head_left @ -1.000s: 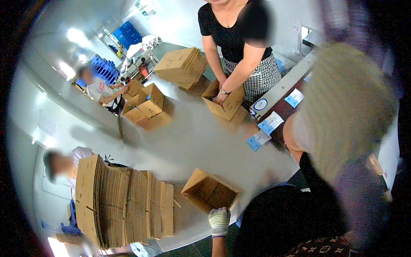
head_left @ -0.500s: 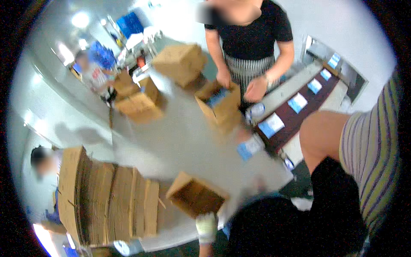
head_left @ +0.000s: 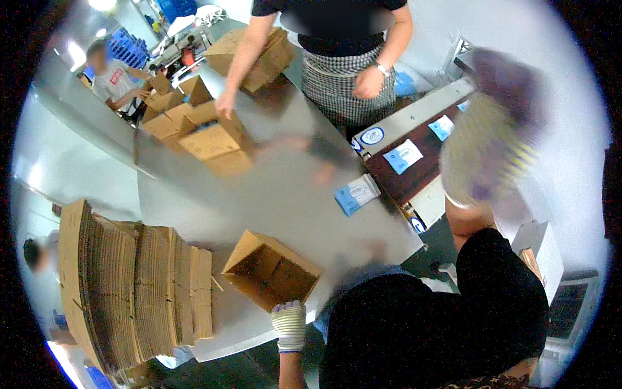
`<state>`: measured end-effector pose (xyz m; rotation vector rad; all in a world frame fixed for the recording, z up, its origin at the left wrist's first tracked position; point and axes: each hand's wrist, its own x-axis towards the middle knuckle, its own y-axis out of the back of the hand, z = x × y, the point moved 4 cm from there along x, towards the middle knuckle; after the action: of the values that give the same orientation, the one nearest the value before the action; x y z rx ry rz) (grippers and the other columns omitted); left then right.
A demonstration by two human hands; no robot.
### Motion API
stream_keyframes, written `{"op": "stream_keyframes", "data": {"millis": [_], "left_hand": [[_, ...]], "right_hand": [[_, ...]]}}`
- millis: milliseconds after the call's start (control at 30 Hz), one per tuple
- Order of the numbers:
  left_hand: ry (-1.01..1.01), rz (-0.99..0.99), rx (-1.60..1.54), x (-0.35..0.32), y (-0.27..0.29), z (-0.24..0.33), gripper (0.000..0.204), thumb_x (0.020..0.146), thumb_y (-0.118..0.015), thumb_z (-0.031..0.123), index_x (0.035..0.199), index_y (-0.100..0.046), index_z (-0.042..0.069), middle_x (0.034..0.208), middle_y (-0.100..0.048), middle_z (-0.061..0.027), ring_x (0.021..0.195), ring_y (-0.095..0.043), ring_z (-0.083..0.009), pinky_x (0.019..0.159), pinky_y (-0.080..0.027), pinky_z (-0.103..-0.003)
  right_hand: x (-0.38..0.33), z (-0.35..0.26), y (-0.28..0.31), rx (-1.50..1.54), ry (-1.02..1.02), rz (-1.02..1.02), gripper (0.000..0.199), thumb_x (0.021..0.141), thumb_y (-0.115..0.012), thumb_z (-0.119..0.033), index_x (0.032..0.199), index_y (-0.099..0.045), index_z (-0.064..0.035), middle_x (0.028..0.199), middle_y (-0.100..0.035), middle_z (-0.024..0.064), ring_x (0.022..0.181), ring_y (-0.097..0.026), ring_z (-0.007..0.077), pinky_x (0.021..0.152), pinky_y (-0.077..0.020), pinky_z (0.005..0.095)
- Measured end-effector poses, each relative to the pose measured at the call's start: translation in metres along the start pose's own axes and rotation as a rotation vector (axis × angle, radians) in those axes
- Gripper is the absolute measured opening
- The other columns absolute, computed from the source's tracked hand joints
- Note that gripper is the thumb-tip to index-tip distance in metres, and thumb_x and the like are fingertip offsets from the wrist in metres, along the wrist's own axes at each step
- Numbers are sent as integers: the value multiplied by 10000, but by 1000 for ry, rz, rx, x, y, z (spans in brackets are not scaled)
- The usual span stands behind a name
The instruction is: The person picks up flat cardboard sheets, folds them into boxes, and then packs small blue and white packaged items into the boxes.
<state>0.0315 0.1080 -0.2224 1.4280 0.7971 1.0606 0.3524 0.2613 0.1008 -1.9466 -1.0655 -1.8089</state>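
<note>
My left hand [head_left: 288, 327], in a white striped knit glove, grips the near edge of an open cardboard box [head_left: 272, 262]. The box rests tilted on the grey table's near edge, its inside showing as bare brown card. My right hand [head_left: 492, 136] is raised at the right, close to the camera, in a striped glove. Motion smears its fingers, and I cannot make out anything in it. Beyond the box, a blue and white packet [head_left: 357, 194] lies where the table meets the conveyor belt [head_left: 418, 181].
A tall stack of flattened cardboard boxes [head_left: 136, 285] stands at the left. Across the grey table [head_left: 285, 194], a co-worker in a black top holds an open box [head_left: 217, 142]. More packets [head_left: 403, 155] lie along the belt. Other people are farther left.
My right hand has swung from the right edge into view beside the belt. The co-worker's box has moved left across the table. The view has shifted; my left hand stays on its box.
</note>
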Motion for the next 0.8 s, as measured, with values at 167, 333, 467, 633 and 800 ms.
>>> {"op": "stream_keyframes", "data": {"millis": [167, 333, 467, 633, 800], "left_hand": [[-4, -64, -22, 11, -1, 7, 125, 709, -603, 229, 669, -533, 134, 626, -553, -45, 604, -552, -222, 628, -428, -362], [55, -111, -41, 22, -11, -5, 182, 743, -589, 295, 691, -546, 126, 656, -556, -47, 663, -550, -240, 704, -419, -386], [56, -10, -54, 28, -14, 1, 189, 748, -606, 290, 681, -547, 124, 653, -558, -47, 658, -562, -227, 711, -431, -374], [83, -177, -81, 37, -11, 2, 227, 781, -592, 337, 728, -531, 125, 695, -563, -54, 662, -568, -234, 693, -430, -370], [66, -282, -135, 32, 0, -1, 197, 814, -556, 301, 754, -525, 116, 696, -553, -70, 647, -571, -244, 617, -411, -368]], "right_hand": [[-46, 71, -71, 122, -193, -465, 445, 733, -702, -228, 1112, -559, -43, 1039, -598, 153, 972, -566, 299, 853, -441, 389], [-136, 181, -107, -253, -271, -1057, 298, 805, -556, -263, 1039, -614, -88, 1007, -619, 180, 931, -581, 346, 830, -450, 443], [-195, 238, -112, -416, -265, -1323, 287, 757, -598, -270, 949, -636, -60, 904, -630, 212, 857, -605, 363, 771, -479, 441], [-210, 227, -143, -441, -273, -1563, 303, 753, -623, -285, 961, -637, -64, 915, -635, 174, 865, -606, 344, 774, -473, 441], [-236, 218, -175, -240, -74, -1495, 298, 710, -636, -164, 997, -632, -83, 929, -631, 180, 877, -604, 357, 775, -474, 450]]}}
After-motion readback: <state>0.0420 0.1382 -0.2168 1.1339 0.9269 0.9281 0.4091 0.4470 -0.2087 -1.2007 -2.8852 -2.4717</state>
